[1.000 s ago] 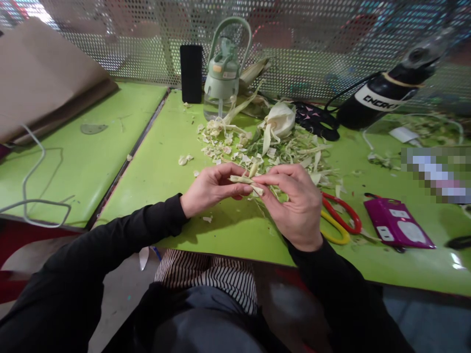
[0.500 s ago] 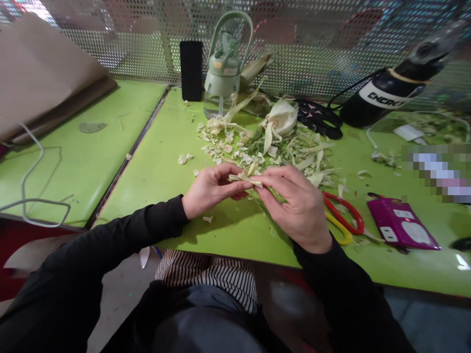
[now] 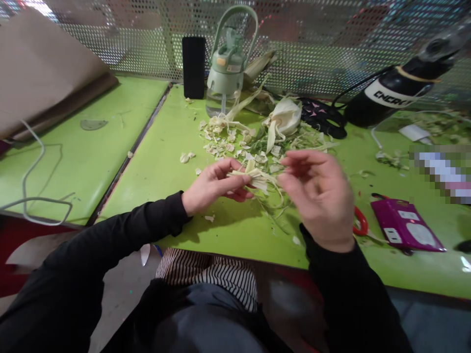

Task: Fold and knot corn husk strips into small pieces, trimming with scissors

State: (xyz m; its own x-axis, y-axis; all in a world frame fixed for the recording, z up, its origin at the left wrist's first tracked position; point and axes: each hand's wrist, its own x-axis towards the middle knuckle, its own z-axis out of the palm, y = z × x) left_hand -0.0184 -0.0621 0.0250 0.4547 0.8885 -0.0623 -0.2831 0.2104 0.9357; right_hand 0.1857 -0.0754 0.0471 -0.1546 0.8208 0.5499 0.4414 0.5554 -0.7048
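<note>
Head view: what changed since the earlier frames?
The right hand moved rightward, away from the corn husk strips, which now look more fanned out; blur hides whether it still grips a strand. The left hand still pinches them. The water bottle and black phone stayed put.

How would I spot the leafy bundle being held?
On the green table, find the tall pale-green bottle. Nearer the viewer, past the pale scraps, the left hand grips the leafy bundle. Unlike those small, loose scraps, it is long, frayed and held.
</note>
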